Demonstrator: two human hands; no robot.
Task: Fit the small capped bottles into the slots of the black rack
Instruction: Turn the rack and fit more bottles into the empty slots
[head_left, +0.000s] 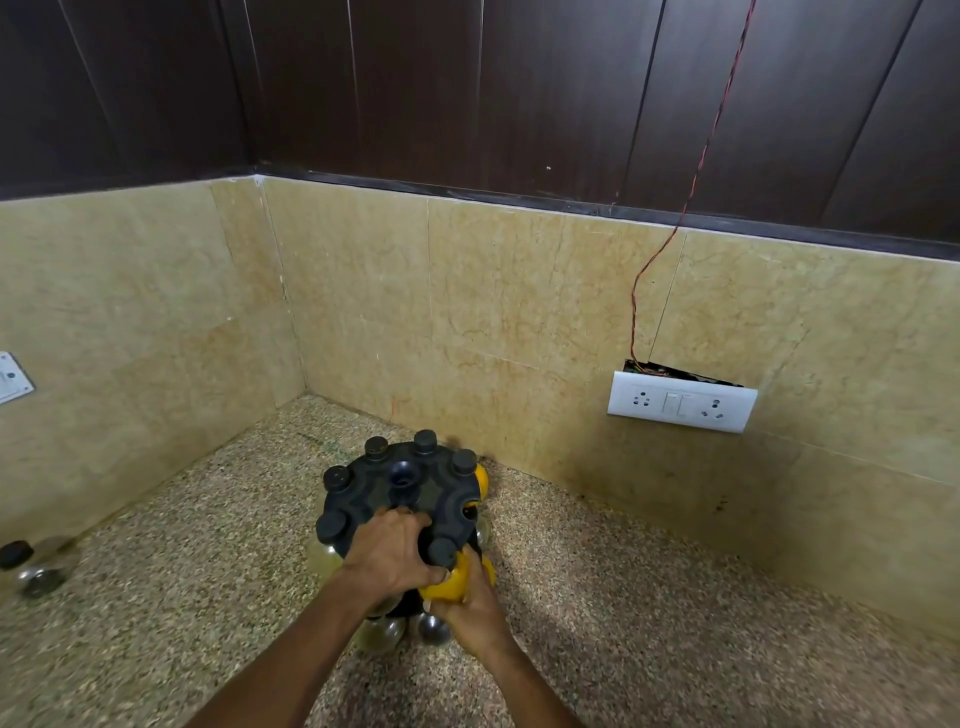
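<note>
A round black rack (387, 499) stands on the speckled counter (623, 597) near the corner. Several black-capped bottles hang in slots around its rim; one at the far right holds yellow contents (481, 480). My left hand (387, 558) rests on the rack's near top, fingers curled over its edge. My right hand (475, 608) grips a bottle with yellow contents (449, 584) at a near-right slot, its black cap (441, 552) level with the rack top. A loose clear bottle with a black cap (31, 566) lies on its side at the far left.
Beige stone walls close the corner behind and to the left of the rack. A white socket and switch plate (681, 401) is on the back wall at right, with a red wire (670, 244) hanging down to it. Another white plate (13, 376) is on the left wall.
</note>
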